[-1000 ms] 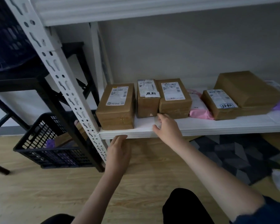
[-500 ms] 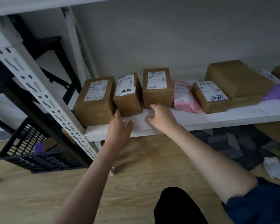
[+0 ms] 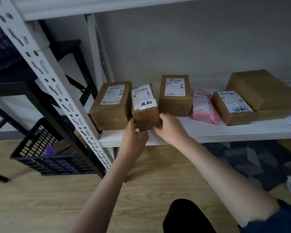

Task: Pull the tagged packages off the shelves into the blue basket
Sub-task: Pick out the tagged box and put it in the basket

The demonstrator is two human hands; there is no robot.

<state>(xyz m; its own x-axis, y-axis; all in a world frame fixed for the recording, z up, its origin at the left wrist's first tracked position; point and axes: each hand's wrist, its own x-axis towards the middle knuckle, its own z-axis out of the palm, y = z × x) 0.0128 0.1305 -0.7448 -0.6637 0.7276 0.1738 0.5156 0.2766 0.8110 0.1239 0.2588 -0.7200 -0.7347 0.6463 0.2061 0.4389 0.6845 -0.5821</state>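
Both the left hand (image 3: 133, 137) and right hand (image 3: 170, 127) grip the tagged box (image 3: 144, 106), its length running front-to-back, tilted.

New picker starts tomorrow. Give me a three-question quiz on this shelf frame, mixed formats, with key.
1. True or false: both hands hold the narrow tagged box.
2. Which neighbour sits directly right of it? A) pink mailer B) brown box C) blue basket
3. Fill in: another handwritten tag shows on the small box right of the ____ mailer.

Key: 1 true, left hand and right hand grip its front corners. 2 B. 3 pink.
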